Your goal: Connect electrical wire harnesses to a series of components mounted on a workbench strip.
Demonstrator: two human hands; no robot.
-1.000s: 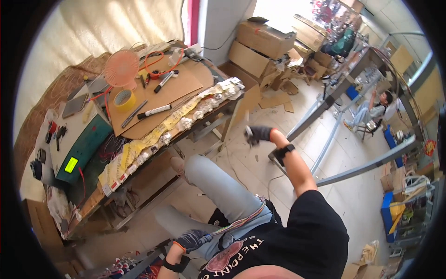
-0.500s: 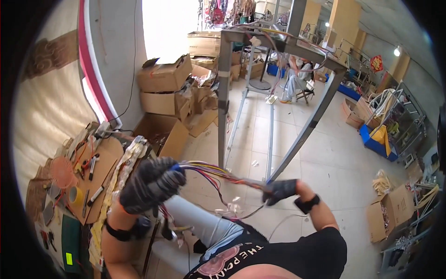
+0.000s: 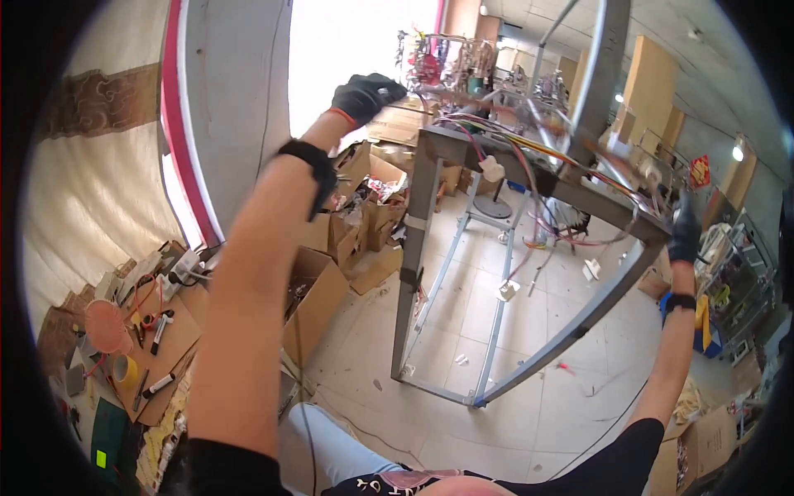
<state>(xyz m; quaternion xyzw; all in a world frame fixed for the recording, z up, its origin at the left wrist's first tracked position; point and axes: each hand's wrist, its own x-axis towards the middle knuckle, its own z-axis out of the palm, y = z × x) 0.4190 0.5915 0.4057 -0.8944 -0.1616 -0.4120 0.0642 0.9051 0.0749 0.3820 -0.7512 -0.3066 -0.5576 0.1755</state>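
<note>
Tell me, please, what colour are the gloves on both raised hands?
Black, on the left hand and the right hand; the head view shows it.

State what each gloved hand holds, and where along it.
A bundle of coloured wires stretched above the metal frame: left hand grips one end, right hand the other.

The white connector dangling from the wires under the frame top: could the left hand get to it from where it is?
Probably yes: the left hand is raised near the white connector, with open air between.

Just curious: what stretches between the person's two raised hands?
In the head view, a bundle of coloured wires runs from the left hand to the right hand, over a grey metal frame.
</note>
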